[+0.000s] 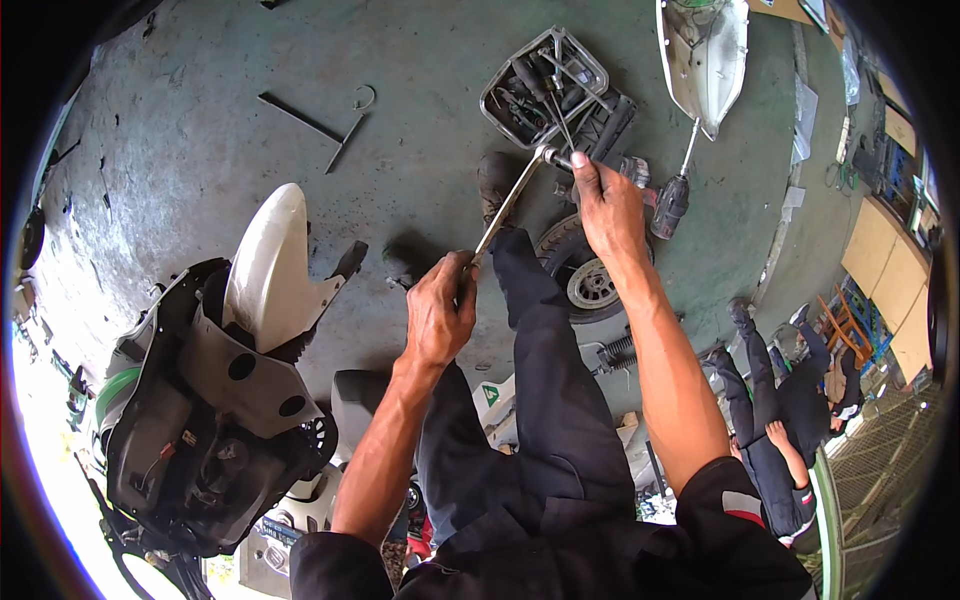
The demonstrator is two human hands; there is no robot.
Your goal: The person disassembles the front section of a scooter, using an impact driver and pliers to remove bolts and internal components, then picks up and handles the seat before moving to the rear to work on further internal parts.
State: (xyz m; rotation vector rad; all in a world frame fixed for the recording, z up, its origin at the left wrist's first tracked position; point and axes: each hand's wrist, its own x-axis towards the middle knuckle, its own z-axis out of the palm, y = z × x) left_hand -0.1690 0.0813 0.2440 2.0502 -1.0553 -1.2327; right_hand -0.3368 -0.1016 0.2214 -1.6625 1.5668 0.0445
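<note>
One long silver socket wrench point(508, 207), slanting across upper centre of frame: left grip point(441, 308) curled snug round its lower end; right grip point(608, 210) closed on dark socket point(562, 161) at upper end.

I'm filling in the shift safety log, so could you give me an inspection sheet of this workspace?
Surface: grey-green floor, scuffed and specked.
Job's things: a long metal wrench with a dark piece at its head.
Clutter: tool-filled tray, power drill with a long bit, wheel, T-shaped metal tool and white panel, all on the floor.
Hands: left hand closed around the wrench's lower end; right hand gripping the dark piece.
Cables: none clearly made out.
Surroundings: dark vehicle bodywork with a white fender at left; at least one co-worker at right, near tan panels.
</note>
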